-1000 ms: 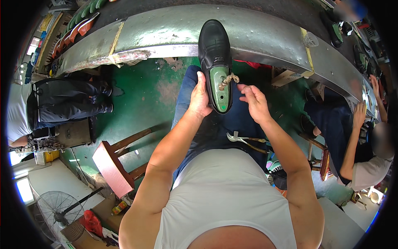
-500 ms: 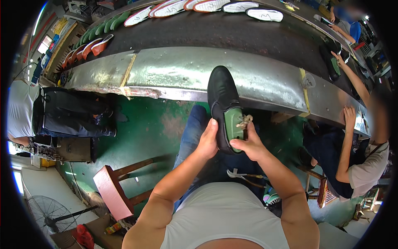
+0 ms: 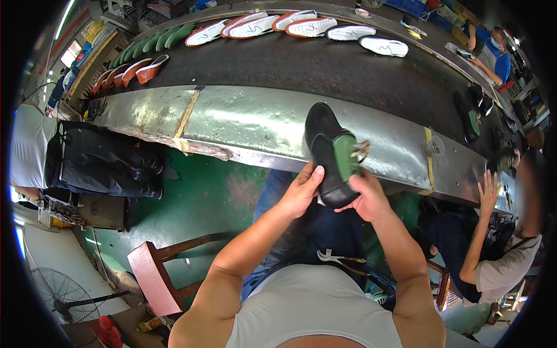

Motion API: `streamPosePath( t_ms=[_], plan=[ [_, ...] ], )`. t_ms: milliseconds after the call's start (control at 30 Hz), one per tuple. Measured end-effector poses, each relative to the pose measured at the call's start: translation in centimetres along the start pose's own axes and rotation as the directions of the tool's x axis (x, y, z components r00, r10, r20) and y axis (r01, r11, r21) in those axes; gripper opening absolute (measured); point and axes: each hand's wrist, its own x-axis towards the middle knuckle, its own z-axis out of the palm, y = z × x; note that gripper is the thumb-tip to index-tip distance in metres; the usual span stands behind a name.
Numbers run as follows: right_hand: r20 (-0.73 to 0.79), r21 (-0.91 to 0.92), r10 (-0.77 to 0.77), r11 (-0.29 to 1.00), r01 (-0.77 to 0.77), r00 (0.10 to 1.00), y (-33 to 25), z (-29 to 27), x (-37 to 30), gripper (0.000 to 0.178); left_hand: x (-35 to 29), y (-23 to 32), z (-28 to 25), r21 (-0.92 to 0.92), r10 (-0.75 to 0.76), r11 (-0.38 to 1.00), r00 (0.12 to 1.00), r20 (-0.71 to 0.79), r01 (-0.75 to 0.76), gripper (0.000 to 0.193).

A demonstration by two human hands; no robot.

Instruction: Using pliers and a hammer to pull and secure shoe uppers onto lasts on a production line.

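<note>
Both hands hold a black slip-on shoe (image 3: 328, 174), toe pointing away from me, its heel end nearest my body. A green shoe last (image 3: 346, 156) fills its opening. From the last sticks out a short beige loop of cord (image 3: 362, 151). My left hand (image 3: 300, 191) is closed on the shoe's left side, thumb along the upper. My right hand (image 3: 369, 197) grips the heel end from the right, its thumb by the green last; some of its fingers are hidden beneath the shoe. Pincers (image 3: 339, 258) with a metal head lie on my lap.
A metal-edged bench (image 3: 249, 113) with a dark belt (image 3: 261, 66) runs ahead, carrying white-soled shoes (image 3: 310, 28), green lasts (image 3: 174, 36) and orange-brown pieces (image 3: 152, 69). A co-worker (image 3: 507, 255) sits at right, beside a black shoe (image 3: 467, 119). A pink-topped stool (image 3: 154, 281) stands left.
The shoe has tilted onto its side and its toe has shifted right, with both hands still gripping it. The co-worker's far hand has left the black shoe on the belt.
</note>
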Motion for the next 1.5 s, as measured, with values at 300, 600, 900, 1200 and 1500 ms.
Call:
streamPosePath(
  t_ms=[300,600,900,1200,1500],
  plan=[
    [-0.435,0.003,-0.352,0.92,0.392,0.829,-10.8,-10.0,13.8,0.054,1.3,3.4,-3.0,0.197,-0.079,0.978,0.997,0.026,0.073,0.045],
    [0.206,-0.966,-0.586,-0.247,0.069,0.784,-3.6,-10.1,15.5,0.043,6.7,11.7,-9.4,0.3,0.166,0.945,0.981,-0.101,-0.129,0.031],
    [0.198,-0.97,-0.531,-0.225,0.088,0.824,-5.0,-8.6,15.9,0.047,19.4,17.1,-18.3,0.975,0.605,-0.179,0.766,0.217,-0.135,0.028],
    [0.15,-0.979,-0.526,-0.199,0.05,0.837,-5.6,-8.8,15.6,0.049,20.8,16.7,-16.2,0.938,0.416,-0.341,0.884,0.213,-0.066,0.03],
    [0.236,-0.964,-0.59,-0.245,0.107,0.772,-3.6,-9.7,15.6,0.033,20.8,16.1,-16.7,0.931,0.47,-0.364,0.858,0.208,-0.026,0.031]
  ],
)
